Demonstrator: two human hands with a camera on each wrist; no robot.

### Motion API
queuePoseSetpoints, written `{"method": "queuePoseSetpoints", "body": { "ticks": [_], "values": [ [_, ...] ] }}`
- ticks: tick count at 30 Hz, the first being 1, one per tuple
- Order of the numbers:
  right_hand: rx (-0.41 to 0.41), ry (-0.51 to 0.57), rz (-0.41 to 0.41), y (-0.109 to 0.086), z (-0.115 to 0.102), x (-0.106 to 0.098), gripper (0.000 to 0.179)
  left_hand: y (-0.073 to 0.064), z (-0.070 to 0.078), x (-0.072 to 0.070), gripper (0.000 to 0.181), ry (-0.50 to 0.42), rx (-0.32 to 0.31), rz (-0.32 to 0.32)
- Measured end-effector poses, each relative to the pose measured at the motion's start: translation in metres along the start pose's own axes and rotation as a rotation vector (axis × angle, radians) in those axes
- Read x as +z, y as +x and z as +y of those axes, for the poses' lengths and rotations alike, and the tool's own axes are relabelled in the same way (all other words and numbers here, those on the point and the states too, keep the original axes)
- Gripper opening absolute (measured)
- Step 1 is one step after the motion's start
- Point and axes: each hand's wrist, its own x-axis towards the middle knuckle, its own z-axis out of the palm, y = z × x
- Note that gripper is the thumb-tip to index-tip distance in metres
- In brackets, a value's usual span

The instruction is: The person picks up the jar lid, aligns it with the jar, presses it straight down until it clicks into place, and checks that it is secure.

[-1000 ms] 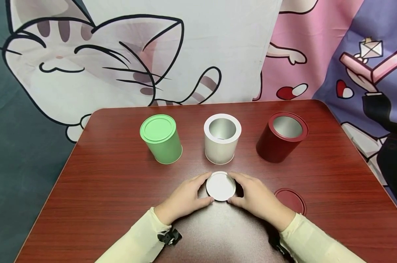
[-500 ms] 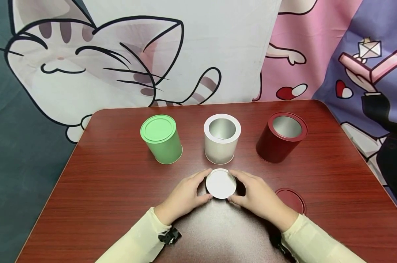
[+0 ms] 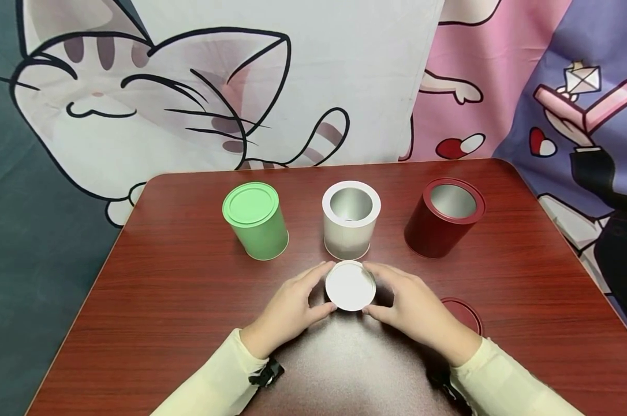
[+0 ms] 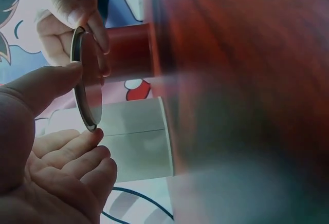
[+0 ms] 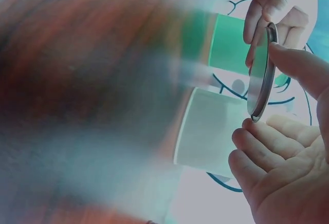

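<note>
Both hands hold a round white lid (image 3: 350, 285) by its edge, raised off the table as the wrist views show. My left hand (image 3: 291, 306) pinches its left side between thumb and fingers; the same grip is made on the right side by my right hand (image 3: 414, 303). Just beyond the lid stands a white can (image 3: 349, 237) with its top uncovered. In the left wrist view the lid (image 4: 87, 80) is seen edge-on, with the white can (image 4: 131, 142) behind it. The right wrist view shows the lid's shiny metal underside (image 5: 259, 80).
To the left of the white can is a green can (image 3: 261, 231) with a green lid on. A dark red can (image 3: 433, 234) stands uncovered at the right. A dark red lid (image 3: 461, 312) lies on the wooden table (image 3: 152, 300), partly hidden by the right forearm.
Both hands have carried the white lid slightly away from the body and up, closer to the white can. The cans and the red lid have stayed in place.
</note>
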Motion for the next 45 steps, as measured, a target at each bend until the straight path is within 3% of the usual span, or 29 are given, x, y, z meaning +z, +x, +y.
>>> {"method": "queuePoseSetpoints", "body": {
  "ticks": [8,27,45],
  "values": [
    [-0.037,0.018,0.050,0.002,-0.005,-0.008,0.073,0.003,0.007,-0.009,0.071,-0.012,0.045,0.053],
    [-0.056,0.019,0.176,0.006,-0.016,-0.029,0.077,0.015,0.020,-0.024,0.072,-0.036,0.104,0.112],
    [-0.072,0.047,0.184,0.017,-0.017,-0.038,0.076,0.025,0.024,-0.038,0.070,-0.038,0.093,0.115]
  ]
}}
